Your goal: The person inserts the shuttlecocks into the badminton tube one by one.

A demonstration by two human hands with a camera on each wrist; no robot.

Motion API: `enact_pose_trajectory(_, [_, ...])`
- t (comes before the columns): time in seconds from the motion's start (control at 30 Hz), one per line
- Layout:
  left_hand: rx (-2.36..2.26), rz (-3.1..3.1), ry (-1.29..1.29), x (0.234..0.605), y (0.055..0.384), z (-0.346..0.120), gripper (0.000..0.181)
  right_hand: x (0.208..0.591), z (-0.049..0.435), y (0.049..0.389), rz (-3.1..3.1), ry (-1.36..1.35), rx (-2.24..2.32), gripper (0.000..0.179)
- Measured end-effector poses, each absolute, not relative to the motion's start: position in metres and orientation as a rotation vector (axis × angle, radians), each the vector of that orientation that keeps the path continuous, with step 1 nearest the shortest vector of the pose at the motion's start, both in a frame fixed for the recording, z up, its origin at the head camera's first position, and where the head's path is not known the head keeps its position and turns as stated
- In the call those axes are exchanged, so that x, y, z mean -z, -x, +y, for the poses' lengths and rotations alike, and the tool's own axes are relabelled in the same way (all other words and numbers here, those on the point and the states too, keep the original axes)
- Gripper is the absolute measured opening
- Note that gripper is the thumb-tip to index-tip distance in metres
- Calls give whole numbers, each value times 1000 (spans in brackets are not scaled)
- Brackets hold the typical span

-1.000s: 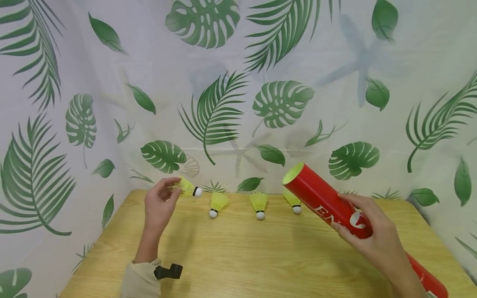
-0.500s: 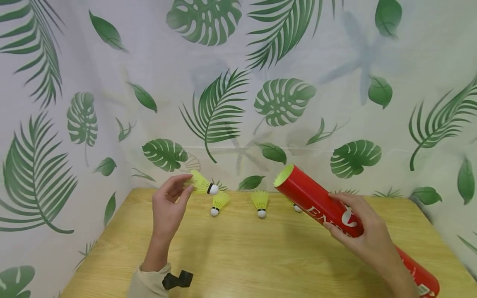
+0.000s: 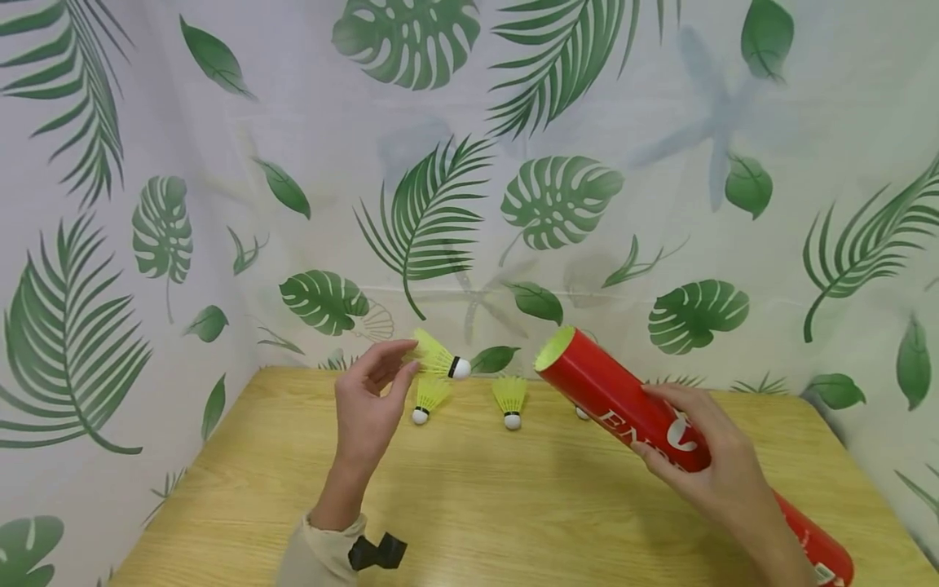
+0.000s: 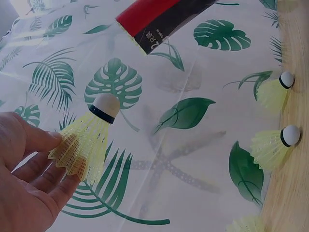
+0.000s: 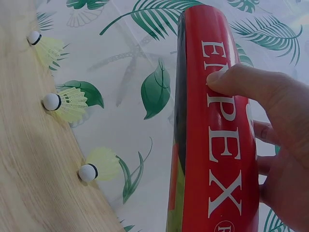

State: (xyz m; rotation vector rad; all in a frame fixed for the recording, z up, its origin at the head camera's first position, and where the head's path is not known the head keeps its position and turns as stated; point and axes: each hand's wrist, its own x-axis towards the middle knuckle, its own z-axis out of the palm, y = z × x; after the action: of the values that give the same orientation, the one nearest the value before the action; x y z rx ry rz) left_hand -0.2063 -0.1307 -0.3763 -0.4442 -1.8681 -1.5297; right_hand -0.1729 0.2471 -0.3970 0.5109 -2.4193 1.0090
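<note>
Pinched shuttlecock (image 3: 443, 357) in the left hand (image 3: 363, 416), red tube (image 3: 616, 398) clasped in the right hand (image 3: 726, 465)

Nearest, at the lower right of the head view, a second red tube (image 3: 817, 538) lies on the wooden table (image 3: 469, 497), partly behind the right forearm. At lower left of centre, a black device (image 3: 377, 552) juts from the beige sleeve (image 3: 323, 554). Around mid-frame, the left hand holds its shuttlecock by the yellow skirt, white cork pointing right, well apart from the tilted tube. Only the head view looks into the tube's yellow-green mouth; the left wrist view adds a black panel with white characters, and the right wrist view large white lettering, the thumb resting on it. Farther, three more shuttlecocks (image 3: 511, 403) rest along the table's far edge; the tube mostly hides the rightmost from the head, while the right wrist view shows it whole, lower left. Behind hangs leaf-printed cloth (image 3: 315, 130).
</note>
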Motion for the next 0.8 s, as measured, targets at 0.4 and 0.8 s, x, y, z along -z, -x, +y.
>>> enact_pose_trajectory(0.4, [1513,-1817,639,350,216,-88,21,394,242,169,-2411,-539,-1032,77])
enact_pose_trajectory(0.8, [1258,-1893,800,352,224,-49,18,394,237,170,-2413,-571,-1017,79])
